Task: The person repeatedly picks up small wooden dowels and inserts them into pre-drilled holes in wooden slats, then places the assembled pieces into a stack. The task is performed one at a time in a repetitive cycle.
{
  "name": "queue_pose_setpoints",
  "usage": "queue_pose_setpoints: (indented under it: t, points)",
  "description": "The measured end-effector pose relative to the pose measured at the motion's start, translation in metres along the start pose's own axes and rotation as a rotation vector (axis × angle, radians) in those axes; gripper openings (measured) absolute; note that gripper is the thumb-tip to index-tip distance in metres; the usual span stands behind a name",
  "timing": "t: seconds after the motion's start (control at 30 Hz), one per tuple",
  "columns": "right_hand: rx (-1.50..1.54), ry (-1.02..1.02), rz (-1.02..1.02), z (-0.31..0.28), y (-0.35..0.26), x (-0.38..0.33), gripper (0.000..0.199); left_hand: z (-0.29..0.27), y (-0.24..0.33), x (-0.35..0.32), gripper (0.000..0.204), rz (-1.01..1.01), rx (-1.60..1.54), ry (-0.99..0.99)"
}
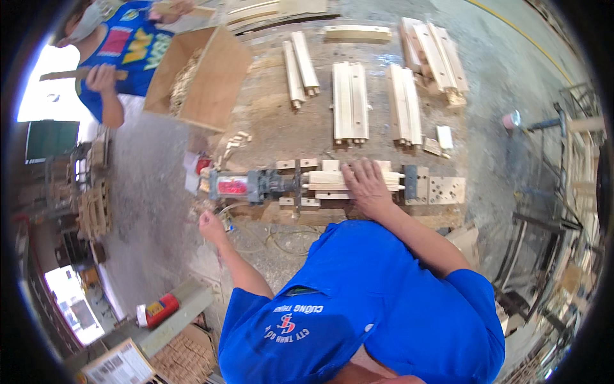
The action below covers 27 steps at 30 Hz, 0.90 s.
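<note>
We noted a short stack of pale wood strips (332, 182) lying lengthwise in a clamping press (268, 185) at the near edge of the bench (281, 121), between the dark ram and a steel stop block (410, 182), presumably so the ram could squeeze them end to end. The strips looked clean-sawn, unfinished and evenly aligned. The right hand (364, 185) lay flat on top with fingers spread, apparently pressing the stack down to keep it from buckling. The left hand (210, 225) hovered near the press's red end, loosely curled; we could not tell whether it held anything. Further back, bundled slats (350, 102) lay in rows, and another person held a wooden box (198, 77).
</note>
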State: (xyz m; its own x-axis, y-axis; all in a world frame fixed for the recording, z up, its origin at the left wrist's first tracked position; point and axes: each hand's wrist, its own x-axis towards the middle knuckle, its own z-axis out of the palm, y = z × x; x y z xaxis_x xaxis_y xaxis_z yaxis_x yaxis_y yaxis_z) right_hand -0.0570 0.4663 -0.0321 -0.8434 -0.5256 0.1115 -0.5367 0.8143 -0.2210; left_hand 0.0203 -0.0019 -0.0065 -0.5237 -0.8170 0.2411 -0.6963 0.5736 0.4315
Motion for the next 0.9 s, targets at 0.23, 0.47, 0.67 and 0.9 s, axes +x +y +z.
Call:
queue_pose_setpoints:
  t: [0.23,0.47,0.67,0.9]
  points:
    - [-0.006,-0.044,0.029,-0.01,0.002,-0.002,0.073,-0.001,0.003,-0.001,0.034,0.081,-0.023,-0.025]
    - [-0.029,-0.099,0.031,-0.011,0.001,-0.001,0.077,0.005,0.01,-0.01,0.033,-0.091,-0.051,-0.026]
    - [-0.002,-0.087,0.007,-0.011,0.0,-0.001,0.076,0.017,0.016,-0.008,0.031,0.083,0.223,0.051]
    - [0.018,-0.084,-0.003,-0.016,0.004,0.0,0.076,0.007,0.0,-0.007,0.036,-0.112,-0.145,-0.022]
